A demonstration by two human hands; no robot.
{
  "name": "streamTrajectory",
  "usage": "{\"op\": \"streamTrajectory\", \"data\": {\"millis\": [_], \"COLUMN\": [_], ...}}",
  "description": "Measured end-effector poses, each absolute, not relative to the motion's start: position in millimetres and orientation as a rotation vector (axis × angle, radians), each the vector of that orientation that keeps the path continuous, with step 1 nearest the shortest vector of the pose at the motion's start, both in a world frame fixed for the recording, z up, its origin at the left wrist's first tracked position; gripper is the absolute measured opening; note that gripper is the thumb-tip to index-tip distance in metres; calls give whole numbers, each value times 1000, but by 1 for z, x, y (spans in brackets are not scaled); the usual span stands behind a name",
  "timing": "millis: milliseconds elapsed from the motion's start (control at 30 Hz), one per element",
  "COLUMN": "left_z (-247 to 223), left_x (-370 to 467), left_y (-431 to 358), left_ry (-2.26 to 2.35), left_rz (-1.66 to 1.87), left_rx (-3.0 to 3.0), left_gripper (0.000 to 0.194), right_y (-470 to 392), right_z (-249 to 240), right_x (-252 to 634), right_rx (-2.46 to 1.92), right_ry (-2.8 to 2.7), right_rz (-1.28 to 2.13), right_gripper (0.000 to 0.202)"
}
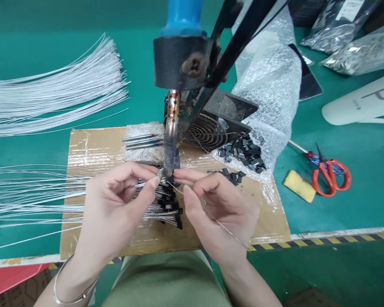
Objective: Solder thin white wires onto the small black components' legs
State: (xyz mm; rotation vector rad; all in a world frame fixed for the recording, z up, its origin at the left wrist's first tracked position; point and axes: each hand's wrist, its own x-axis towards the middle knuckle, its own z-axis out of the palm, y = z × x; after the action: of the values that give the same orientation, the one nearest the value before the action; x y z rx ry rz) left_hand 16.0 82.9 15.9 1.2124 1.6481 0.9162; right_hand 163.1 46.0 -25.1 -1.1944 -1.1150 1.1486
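A soldering iron (pixel 173 128) with a blue handle is clamped pointing down, its tip between my two hands. My left hand (pixel 121 204) is pinched at the tip's left side on a small piece, too hidden to name. From the right, my right hand (pixel 217 209) has its fingers closed by the tip, with a thin solder wire (pixel 225 228) running through them. Below the tip, white wires with black connectors (pixel 171 207) lie on the cardboard (pixel 160 243), partly behind my left hand.
A fan (pixel 208 130) stands behind the iron. Black connectors (pixel 243 153) lie on bubble wrap (pixel 269 85). At the right are red-handled scissors (pixel 329 179), a yellow sponge (pixel 299 186) and a white cup (pixel 355 100). White wires (pixel 57 94) lie at the left.
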Motion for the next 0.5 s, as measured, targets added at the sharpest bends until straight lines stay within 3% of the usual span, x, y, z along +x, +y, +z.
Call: {"op": "streamTrajectory", "data": {"millis": [500], "left_z": [10], "left_x": [4], "left_y": [73], "left_ry": [1549], "left_rz": [990], "left_rx": [1144], "left_gripper": [10], "right_y": [47], "right_z": [-22], "right_x": [163], "right_rx": [-1249], "right_ry": [-1137], "right_rz": [1129], "right_gripper": [24]}}
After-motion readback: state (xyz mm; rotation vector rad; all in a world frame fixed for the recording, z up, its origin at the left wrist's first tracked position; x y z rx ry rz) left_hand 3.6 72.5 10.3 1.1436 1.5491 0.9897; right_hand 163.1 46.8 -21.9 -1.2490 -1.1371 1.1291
